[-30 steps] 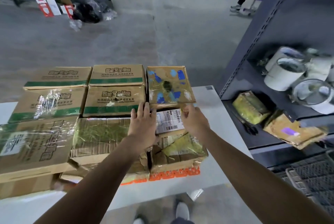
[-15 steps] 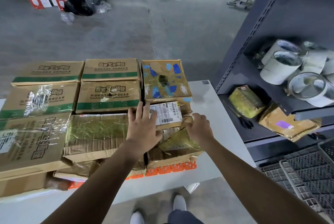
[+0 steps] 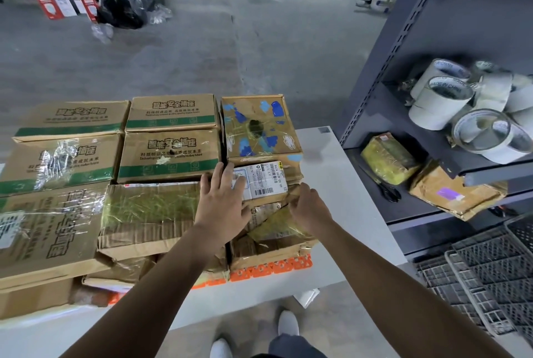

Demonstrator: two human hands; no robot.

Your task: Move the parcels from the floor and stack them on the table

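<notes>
Two hands, one labelled parcel (image 3: 264, 181) at 3 o'clock on the table (image 3: 340, 184): your left hand (image 3: 222, 207) flat on top, right hand (image 3: 311, 209) gripping its edge; crumpled parcel (image 3: 274, 238) underneath could buckle, tipping it.

This was a warehouse or parcel depot. A white desk (image 3: 328, 176) on bare grey concrete floor (image 3: 202, 54) was crowded with taped brown cardboard parcels (image 3: 170, 152). Beside it stood a dark grey steel shelving rack (image 3: 461, 11) holding white rolls of packing tape (image 3: 438, 103), near grey mesh plastic crates (image 3: 490, 271).

The green-striped carton (image 3: 170, 152) reads "智能安全插座"; a tape roll (image 3: 441, 102) core reads "MADE IN CHINA"
</notes>
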